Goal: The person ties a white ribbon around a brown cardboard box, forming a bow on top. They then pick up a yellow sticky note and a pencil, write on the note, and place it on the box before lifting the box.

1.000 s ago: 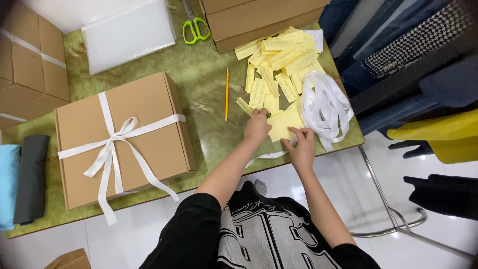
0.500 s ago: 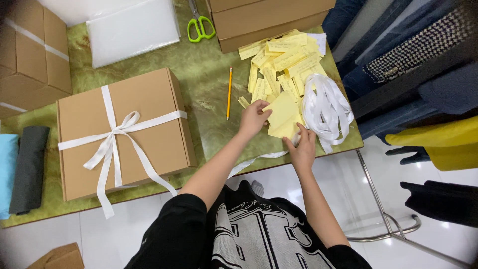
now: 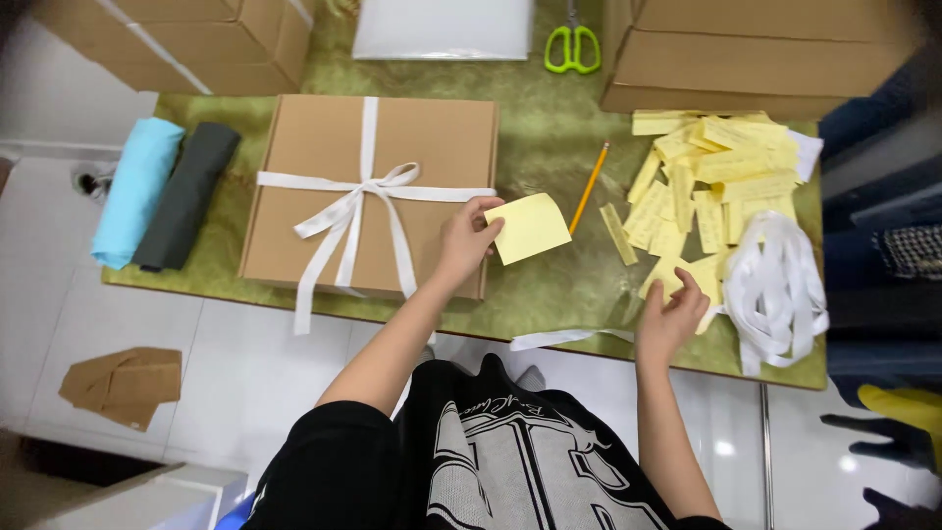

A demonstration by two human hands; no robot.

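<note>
Yellow note: a square yellow paper [image 3: 530, 227], pinched at its left edge by the left hand, held up just off the right side of the big box.
Counter: a green counter [image 3: 549, 147] carries the big box and nearly everything else.
Big box: a flat brown box [image 3: 432, 147] with a white ribbon [image 3: 363, 191] tied in a bow across its top. Everything below is placed from this box.
Brown boxes: one stack [image 3: 746, 59] sits up and to the right of the big box, another [image 3: 196, 34] up and to the left.
White sheet: a flat white thing [image 3: 442, 27] lies just above the big box.
Rolled cloths: a light blue roll [image 3: 135, 191] and a dark grey roll [image 3: 186, 194] lie side by side, left of the big box.
Yellow strips: a messy pile of paper strips [image 3: 706, 186] lies well to the right of the big box.
White ribbon pile: loose loops of ribbon [image 3: 780, 294] lie to the right of the big box, past the strips.
Left hand: the left hand [image 3: 469, 240] is over the big box's right edge, thumb and fingers pressed together on the note.
Right hand: the right hand [image 3: 672, 314] rests well right of the big box, fingers spread on the yellow strips, holding nothing.
Pencil: an orange pencil [image 3: 590, 186] lies to the right of the big box, beside the note.
Scissors: green-handled scissors [image 3: 573, 47] lie up and to the right of the big box.
</note>
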